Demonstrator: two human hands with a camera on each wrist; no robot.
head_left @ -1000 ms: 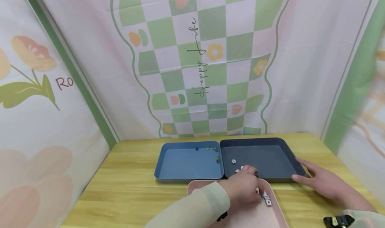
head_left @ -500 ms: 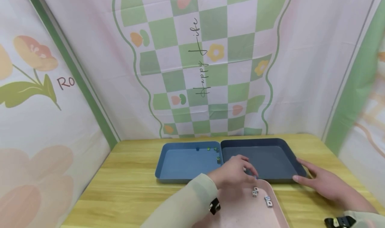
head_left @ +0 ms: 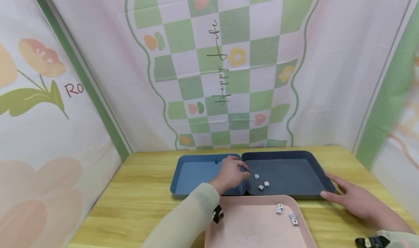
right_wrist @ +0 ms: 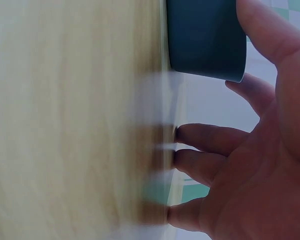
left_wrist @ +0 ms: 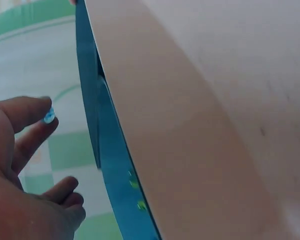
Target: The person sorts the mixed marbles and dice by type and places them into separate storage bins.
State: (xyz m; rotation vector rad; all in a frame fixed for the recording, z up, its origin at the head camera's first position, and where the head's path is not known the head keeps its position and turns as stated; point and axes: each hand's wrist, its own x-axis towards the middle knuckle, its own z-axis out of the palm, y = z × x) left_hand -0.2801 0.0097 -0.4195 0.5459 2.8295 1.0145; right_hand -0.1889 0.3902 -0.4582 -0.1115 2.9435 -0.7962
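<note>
My left hand (head_left: 230, 173) is above the right side of the blue tray (head_left: 188, 196), near where it meets the dark grey tray (head_left: 288, 179). Thumb and index finger pinch a small translucent blue die (left_wrist: 49, 116); the other fingers are loosely bent. Green dice (left_wrist: 141, 205) show in the blue tray in the left wrist view; in the head view my hand hides them. A dark blue die (head_left: 216, 162) lies at that tray's back. My right hand (head_left: 355, 200) holds the dark tray's front right corner between thumb and index finger, its other fingertips on the table.
A pink tray (head_left: 248, 226) stands in front of both others, with several white dice (head_left: 278, 211) towards its right side. Three white dice (head_left: 260, 187) lie in the dark tray's left part. Wooden table (head_left: 137, 200) surrounds the trays; a patterned curtain (head_left: 196, 77) hangs behind.
My left hand has lifted away from the dice in the pink tray and moved left and back over the blue tray, carrying the blue die. My right hand stays at the dark tray's corner.
</note>
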